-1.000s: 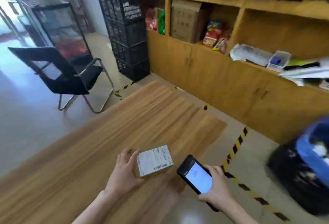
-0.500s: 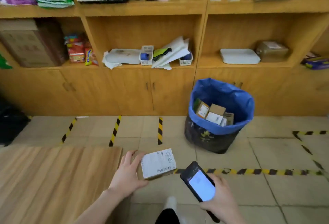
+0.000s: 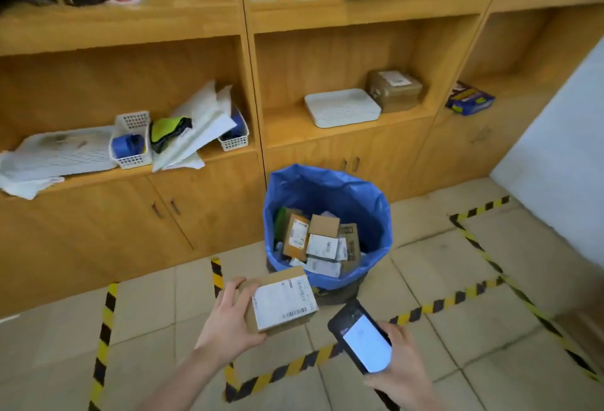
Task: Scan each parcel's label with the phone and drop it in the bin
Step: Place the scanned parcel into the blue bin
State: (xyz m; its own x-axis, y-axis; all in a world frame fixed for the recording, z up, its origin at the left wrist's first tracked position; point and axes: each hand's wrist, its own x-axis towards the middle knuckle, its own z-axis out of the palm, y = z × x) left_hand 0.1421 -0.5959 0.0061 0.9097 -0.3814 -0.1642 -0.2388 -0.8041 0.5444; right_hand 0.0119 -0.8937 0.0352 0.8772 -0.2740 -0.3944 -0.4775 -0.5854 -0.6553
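My left hand grips a small cardboard parcel by its left end, white barcode label facing up. The parcel hangs in the air just in front of the bin's near rim. My right hand holds a black phone with its screen lit, to the right of the parcel and apart from it. The bin is dark with a blue bag liner and stands on the tiled floor against the cabinets. Several labelled parcels lie piled inside it.
Wooden shelving and cabinets run along the wall behind the bin, with baskets, papers and boxes on the shelves. Yellow-black hazard tape marks lines on the tile floor. A pale wall stands at the right.
The view has swung right, away from the wooden table, and closer to the bin. My left hand lifted the parcel off the table and carried it up to the bin's rim. The phone stayed in my right hand.
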